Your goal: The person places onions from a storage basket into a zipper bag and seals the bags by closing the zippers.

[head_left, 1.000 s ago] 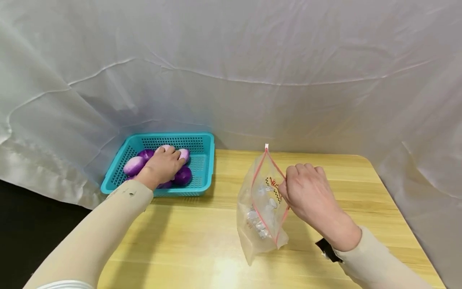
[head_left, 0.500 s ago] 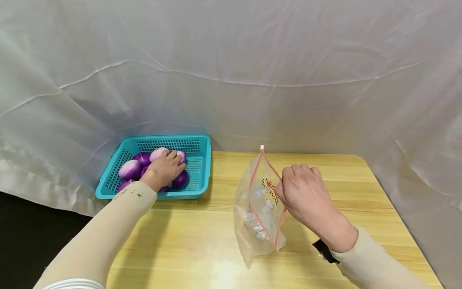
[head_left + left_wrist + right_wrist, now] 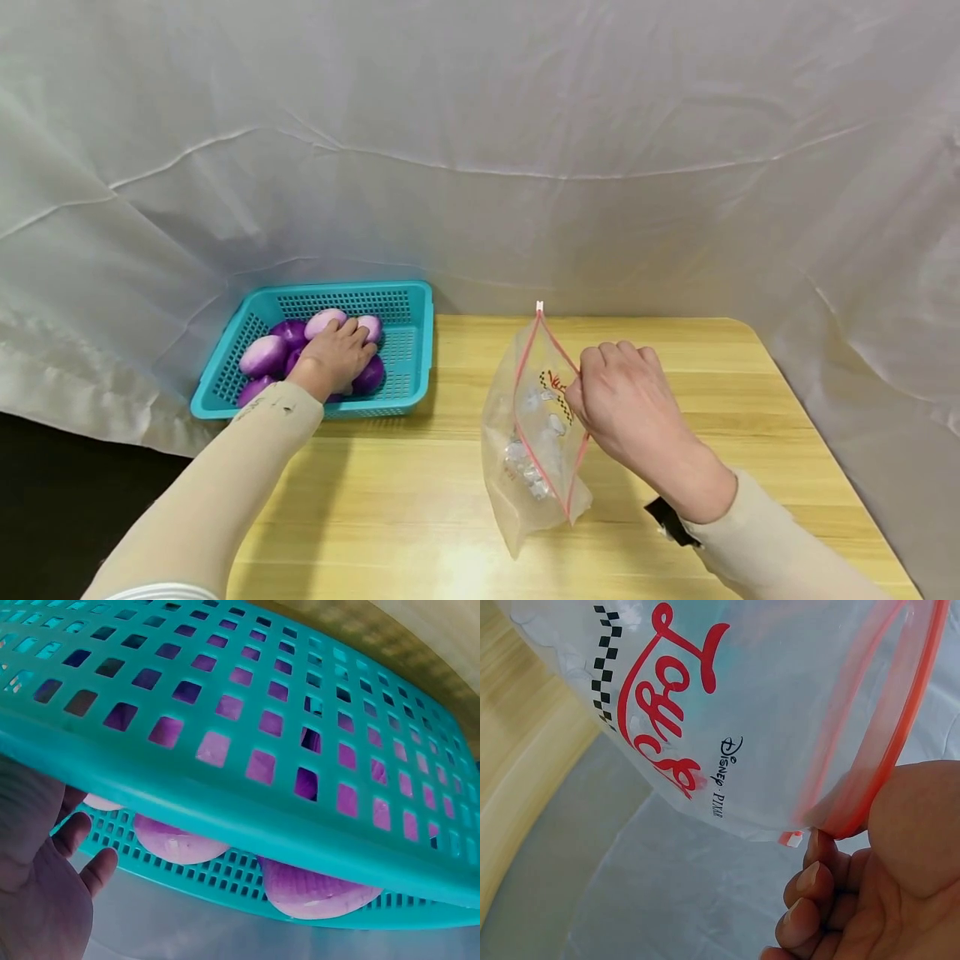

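A translucent slider zip bag (image 3: 501,450), red-edged and printed in red and black, gaped at its mouth, clear shiny lumps (image 3: 531,475) inside. To its left, glossy purple-and-white vegetables (image 3: 263,357) lay clustered in a perforated turquoise basket (image 3: 405,358), its right end bare.

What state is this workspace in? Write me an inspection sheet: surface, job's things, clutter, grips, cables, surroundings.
Surface: pale wood-grain table, bright glare near its front edge.
Job's things: teal basket at left, holding several purple items; see-through bag with pink-edged mouth open, clear packets inside.
Clutter: nothing seen.
Left grip: inside the basket, over the purple items; whether it grasps one, cannot tell.
Right grip: pinches the bag by its mouth; black strap at that wrist.
Cables: nothing seen.
Surroundings: pale creased cloth behind and at both sides; dark area at lower left.
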`<control>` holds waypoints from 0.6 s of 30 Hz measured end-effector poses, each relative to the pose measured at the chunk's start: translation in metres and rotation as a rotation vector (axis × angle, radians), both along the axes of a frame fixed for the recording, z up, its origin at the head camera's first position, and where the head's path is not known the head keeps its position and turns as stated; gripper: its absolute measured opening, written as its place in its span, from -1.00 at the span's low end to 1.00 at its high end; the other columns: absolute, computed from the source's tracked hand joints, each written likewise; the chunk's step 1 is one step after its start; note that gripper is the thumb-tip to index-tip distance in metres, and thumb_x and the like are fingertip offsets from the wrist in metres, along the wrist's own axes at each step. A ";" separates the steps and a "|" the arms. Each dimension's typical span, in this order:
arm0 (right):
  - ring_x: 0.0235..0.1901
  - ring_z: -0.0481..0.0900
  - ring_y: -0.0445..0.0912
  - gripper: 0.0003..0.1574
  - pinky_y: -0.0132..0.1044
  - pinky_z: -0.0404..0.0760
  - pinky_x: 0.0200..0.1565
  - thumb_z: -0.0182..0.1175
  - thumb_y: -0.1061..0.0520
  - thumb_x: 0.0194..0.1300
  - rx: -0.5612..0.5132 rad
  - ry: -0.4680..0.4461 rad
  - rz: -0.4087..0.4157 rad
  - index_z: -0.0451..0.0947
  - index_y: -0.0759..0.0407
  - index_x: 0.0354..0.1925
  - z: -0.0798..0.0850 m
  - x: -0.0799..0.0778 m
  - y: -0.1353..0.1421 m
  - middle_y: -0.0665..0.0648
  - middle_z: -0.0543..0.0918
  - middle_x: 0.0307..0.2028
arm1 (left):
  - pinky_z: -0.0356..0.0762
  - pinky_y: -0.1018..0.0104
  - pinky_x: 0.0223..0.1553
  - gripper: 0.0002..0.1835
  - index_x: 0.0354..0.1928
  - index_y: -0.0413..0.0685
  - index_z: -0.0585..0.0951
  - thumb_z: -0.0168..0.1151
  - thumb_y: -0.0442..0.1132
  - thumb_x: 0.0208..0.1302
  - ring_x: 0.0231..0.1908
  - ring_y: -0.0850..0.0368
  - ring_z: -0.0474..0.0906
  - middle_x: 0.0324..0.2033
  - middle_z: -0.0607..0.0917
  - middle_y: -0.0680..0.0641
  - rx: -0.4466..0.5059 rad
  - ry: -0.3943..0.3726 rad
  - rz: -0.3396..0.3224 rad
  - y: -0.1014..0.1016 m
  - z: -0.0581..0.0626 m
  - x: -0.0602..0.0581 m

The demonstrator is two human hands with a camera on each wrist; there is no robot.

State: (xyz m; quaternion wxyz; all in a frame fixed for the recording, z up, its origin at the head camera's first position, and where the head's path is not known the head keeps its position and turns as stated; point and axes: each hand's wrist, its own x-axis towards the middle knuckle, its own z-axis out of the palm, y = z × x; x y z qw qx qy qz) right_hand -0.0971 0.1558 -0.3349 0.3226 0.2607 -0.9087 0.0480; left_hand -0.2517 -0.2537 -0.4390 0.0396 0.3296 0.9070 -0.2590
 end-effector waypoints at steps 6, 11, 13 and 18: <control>-0.63 0.05 -0.06 -0.68 -0.21 0.07 -0.46 -0.06 0.25 0.12 -0.009 -0.015 -0.006 0.04 0.02 -0.62 -0.001 -0.002 0.001 -0.07 0.02 -0.61 | 0.35 -0.30 0.37 -0.05 0.47 -0.27 0.34 0.51 0.06 0.16 0.37 -0.34 0.36 0.33 0.50 -0.33 0.077 -0.049 0.047 -0.002 0.002 0.001; -0.63 0.03 -0.07 -0.68 -0.21 0.05 -0.47 -0.08 0.25 0.12 -0.014 -0.010 0.003 0.03 0.03 -0.62 -0.002 -0.004 0.001 -0.07 0.01 -0.61 | 0.41 -0.28 0.31 -0.01 0.46 -0.27 0.31 0.55 0.07 0.11 0.32 -0.31 0.40 0.27 0.54 -0.30 0.128 -0.035 0.054 -0.004 0.006 0.003; -0.63 0.04 -0.06 -0.68 -0.21 0.05 -0.46 -0.06 0.25 0.12 -0.015 -0.016 0.000 0.04 0.03 -0.62 -0.002 -0.005 0.001 -0.07 0.02 -0.61 | 0.42 -0.29 0.29 0.02 0.46 -0.26 0.31 0.57 0.12 0.10 0.30 -0.32 0.40 0.25 0.52 -0.31 0.132 -0.007 0.056 -0.004 0.009 0.004; -0.63 0.05 -0.06 -0.67 -0.22 0.04 -0.45 -0.04 0.26 0.10 -0.018 -0.034 -0.022 0.05 0.03 -0.63 -0.002 -0.006 0.000 -0.06 0.03 -0.62 | 0.39 -0.32 0.33 0.07 0.48 -0.23 0.28 0.54 0.24 0.13 0.33 -0.35 0.35 0.29 0.46 -0.34 0.152 0.061 0.085 0.002 0.024 0.003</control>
